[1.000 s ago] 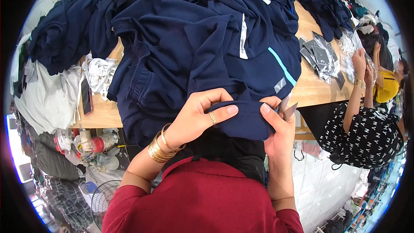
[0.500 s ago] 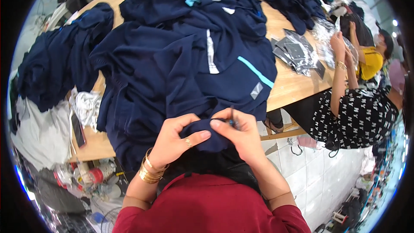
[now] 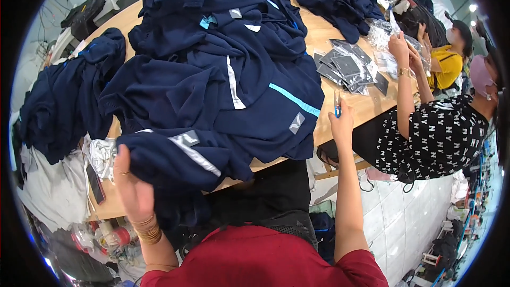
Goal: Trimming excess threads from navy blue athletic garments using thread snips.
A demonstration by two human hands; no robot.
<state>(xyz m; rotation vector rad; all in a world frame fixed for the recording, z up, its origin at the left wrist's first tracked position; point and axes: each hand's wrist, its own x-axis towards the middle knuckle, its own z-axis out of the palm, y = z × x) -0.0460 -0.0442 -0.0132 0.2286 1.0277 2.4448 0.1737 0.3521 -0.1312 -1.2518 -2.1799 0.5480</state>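
Tabletop (image 3: 371, 108), snips (image 3: 338, 110) lengthwise, tips away.

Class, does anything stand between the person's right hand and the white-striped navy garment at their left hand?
Yes: the navy panel with the light-blue stripe lies between the right hand and the white-striped garment at the left hand. It seems to lie fairly flat, so the way over it looks open.

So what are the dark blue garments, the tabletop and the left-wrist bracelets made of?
Dark blue garments: matte cloth, perhaps knit, judging by the soft folds.
Tabletop: smooth, pale tan, so wood or wood-look laminate.
Bracelets: probably metal or plated, going by their thin gold-coloured bands.
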